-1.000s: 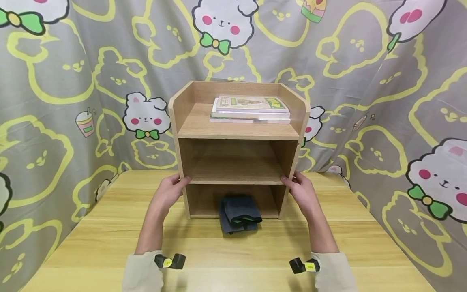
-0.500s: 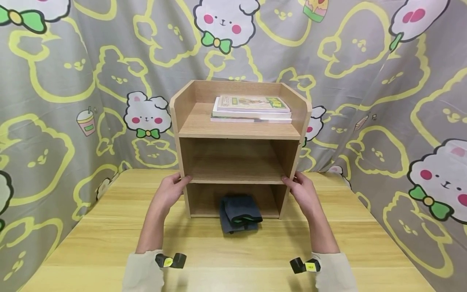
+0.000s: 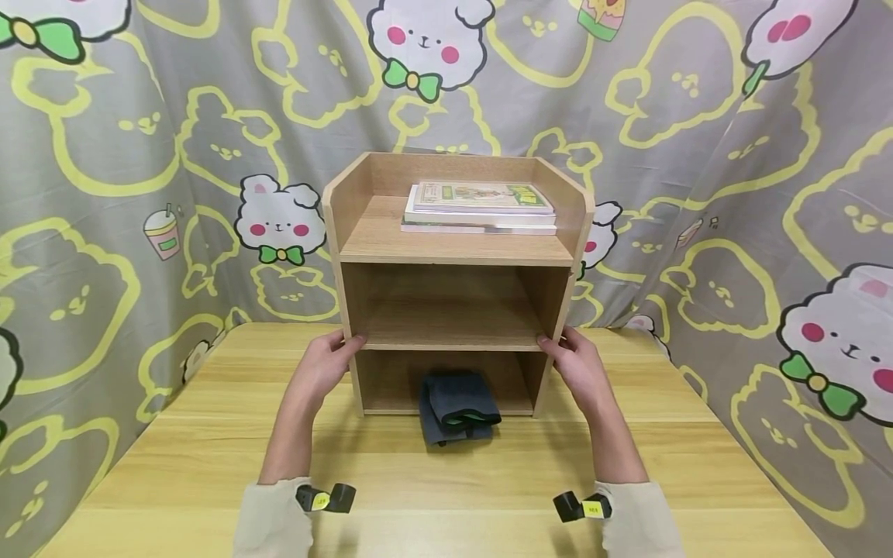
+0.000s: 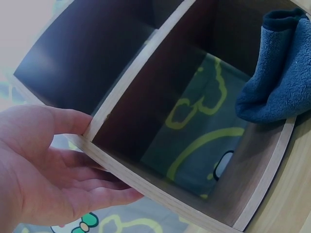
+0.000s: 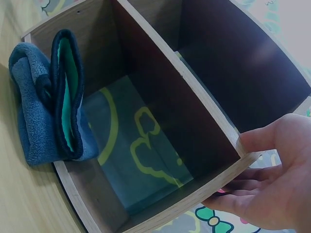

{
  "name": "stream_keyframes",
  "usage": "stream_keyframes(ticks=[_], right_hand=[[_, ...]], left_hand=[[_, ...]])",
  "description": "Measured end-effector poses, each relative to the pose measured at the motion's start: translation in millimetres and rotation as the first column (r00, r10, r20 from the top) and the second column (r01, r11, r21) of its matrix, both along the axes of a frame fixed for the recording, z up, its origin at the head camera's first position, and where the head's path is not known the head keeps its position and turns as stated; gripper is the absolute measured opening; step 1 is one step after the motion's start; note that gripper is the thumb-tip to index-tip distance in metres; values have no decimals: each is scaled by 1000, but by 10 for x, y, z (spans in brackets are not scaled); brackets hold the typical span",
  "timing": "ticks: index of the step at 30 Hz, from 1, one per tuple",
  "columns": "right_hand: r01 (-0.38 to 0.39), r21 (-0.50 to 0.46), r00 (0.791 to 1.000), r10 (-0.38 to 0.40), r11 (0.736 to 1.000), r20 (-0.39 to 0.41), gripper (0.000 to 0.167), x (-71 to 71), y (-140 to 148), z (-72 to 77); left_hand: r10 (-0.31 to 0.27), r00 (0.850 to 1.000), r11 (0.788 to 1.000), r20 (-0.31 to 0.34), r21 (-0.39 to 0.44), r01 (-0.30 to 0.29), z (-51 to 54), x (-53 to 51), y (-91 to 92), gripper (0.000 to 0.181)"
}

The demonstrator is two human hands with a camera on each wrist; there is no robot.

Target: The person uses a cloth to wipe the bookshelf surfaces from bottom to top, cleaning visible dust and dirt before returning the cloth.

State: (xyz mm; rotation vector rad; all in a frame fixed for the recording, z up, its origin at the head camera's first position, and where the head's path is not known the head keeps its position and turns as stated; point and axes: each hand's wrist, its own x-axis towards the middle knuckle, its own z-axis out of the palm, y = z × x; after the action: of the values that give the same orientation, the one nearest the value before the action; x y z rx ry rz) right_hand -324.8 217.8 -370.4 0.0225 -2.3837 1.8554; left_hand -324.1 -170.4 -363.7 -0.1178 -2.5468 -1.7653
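Note:
A small wooden shelf unit point(image 3: 446, 329) stands upright on the table, its open front facing me. My left hand point(image 3: 324, 364) grips the left side panel at the middle board. Its thumb lies on the front edge and the other fingers are along the outside, as the left wrist view shows. On the opposite panel my right hand point(image 3: 580, 364) holds on at the same height, thumb in front. A folded blue-grey cloth point(image 3: 456, 403) hangs over the bottom board's front onto the table. Stacked books point(image 3: 484, 208) lie on the top board, right of centre.
The pale wooden table point(image 3: 209, 457) extends around the unit on both sides and in front. Behind and beside it hangs a grey curtain point(image 3: 279, 147) with yellow outlines and white cartoon animals. The unit's lower back is open, with curtain visible through it.

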Motion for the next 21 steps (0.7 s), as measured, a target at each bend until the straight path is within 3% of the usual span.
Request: stream_keyframes(ticks=[7,10,13,16,19,21], right_hand=[[-2,5,1000,2,1000,-1,59,7,0,-2],[-2,8,1000,2,1000,-1,58,7,1,-2],[-6,12,1000,6,1000,0,58,5,3,-4],[-9,9,1000,9,1000,1,59,2,4,-5],[-8,6,1000,8,1000,1,60,3,4,-7],[-7,7,1000,7,1000,4,60,6,7,-9]], left_hand=[[-3,1000,999,-6,-32,3,36,23,-7,53],[-3,999,997,-42,-82,0,120,84,-23,55],[54,993,994,-101,-94,-64,247,185,-28,56],[168,967,982,-193,-58,-182,364,304,8,51],[287,912,953,-294,-9,-303,447,411,92,37],[326,880,941,-345,33,-336,488,471,154,29]])
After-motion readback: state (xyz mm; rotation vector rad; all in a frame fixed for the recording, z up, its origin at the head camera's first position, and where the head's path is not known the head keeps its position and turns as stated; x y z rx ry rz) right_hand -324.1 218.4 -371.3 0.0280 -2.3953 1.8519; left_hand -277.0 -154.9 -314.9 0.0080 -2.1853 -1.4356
